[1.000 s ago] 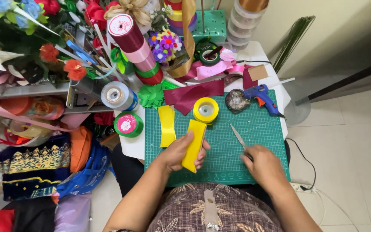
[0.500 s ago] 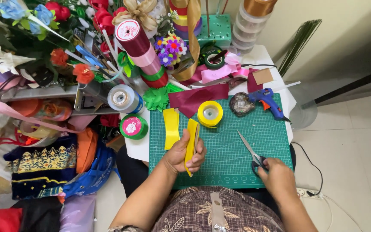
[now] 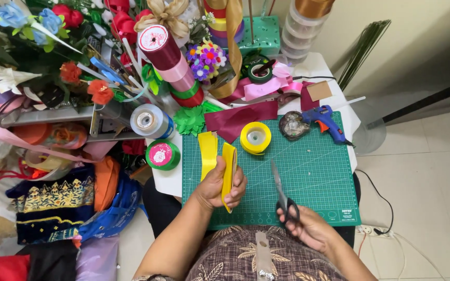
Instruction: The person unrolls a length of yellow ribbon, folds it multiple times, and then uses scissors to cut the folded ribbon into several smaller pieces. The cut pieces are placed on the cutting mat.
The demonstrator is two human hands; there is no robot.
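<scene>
A: What could go wrong here, in your opinion?

B: The left hand holds a folded yellow ribbon strip pinched between thumb and fingers, standing on its edge above the green cutting mat. If the pinch becomes loose, I think the layers can slide and the fold will be uneven. Also the scissors have their blades closed and pointing to about 11 o'clock, toward that hand, so a fast move may catch the fingers.

A: And the right hand?

B: The right hand is near the mat's edge closest to the person, at 4 o'clock from the left hand. Its fingers go through the black handles and are curled around them. The two hands are apart, not touching.

A: Where is the rest of the ribbon?

B: A second yellow strip lies flat just beside the left hand, at 11 o'clock. The yellow ribbon roll is on the mat at 1 o'clock from it, near the blue glue gun.
</scene>
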